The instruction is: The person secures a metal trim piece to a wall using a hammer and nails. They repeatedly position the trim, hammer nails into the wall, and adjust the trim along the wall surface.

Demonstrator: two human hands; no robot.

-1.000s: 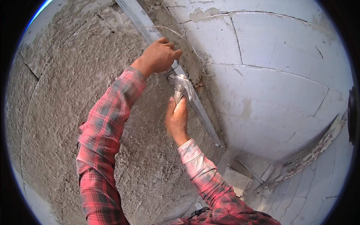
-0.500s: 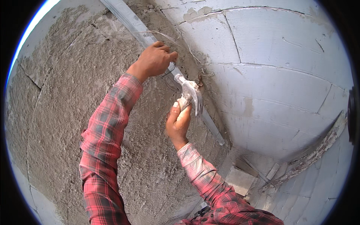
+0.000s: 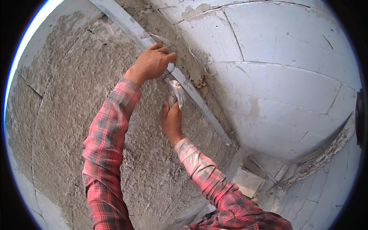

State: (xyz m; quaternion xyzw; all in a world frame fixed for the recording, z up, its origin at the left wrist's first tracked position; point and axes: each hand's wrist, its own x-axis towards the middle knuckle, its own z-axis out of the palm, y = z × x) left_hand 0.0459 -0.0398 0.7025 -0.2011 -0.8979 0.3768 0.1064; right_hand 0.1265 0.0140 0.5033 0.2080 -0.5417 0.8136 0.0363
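Note:
A long grey metal bar (image 3: 199, 102) lies slantwise along the rough plastered wall, close to the corner. My left hand (image 3: 151, 64) is closed over its upper part, fingers curled across to the far edge. Below those fingers a thin dark wire (image 3: 171, 70) loops over the bar; whether the fingers also pinch it is hidden. My right hand (image 3: 172, 122) grips a claw hammer (image 3: 175, 91) by the handle. The hammer head, pale with dried mortar and slightly blurred, is just under my left hand, beside the bar's left edge. I cannot tell whether it touches anything.
Rough grey plaster (image 3: 76, 126) covers the wall on the left. On the right, a pale block wall (image 3: 276, 92) meets it at the corner. Loose thin strands (image 3: 163, 39) stick out past the bar. Lower right are a flat slab (image 3: 248, 182) and a mortar-crusted plank (image 3: 326, 159).
The hammer has moved left and its head has turned, going from over the bar to beside its left edge. My left hand keeps its place on the bar; the view has shifted slightly.

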